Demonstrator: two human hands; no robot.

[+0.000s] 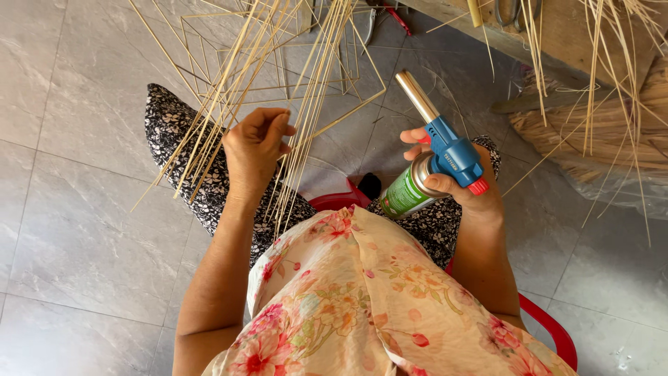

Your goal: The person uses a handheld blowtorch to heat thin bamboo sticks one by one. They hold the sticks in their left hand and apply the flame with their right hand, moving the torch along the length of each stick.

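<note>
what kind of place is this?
Probably a home craft workspace for bamboo or cane work. The left hand grips thin bamboo strips, the right hand holds a gas torch, and more split cane lies on the grey tiled floor.

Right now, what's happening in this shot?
A seated person holds a bundle of thin bamboo strips in the left hand, the strips fanning out over the lap and the grey tiled floor. The right hand grips a gas torch with a blue head, a green canister and a metal nozzle pointing up and away. No flame is visible. More loose strips and a woven piece lie at the upper right.
</note>
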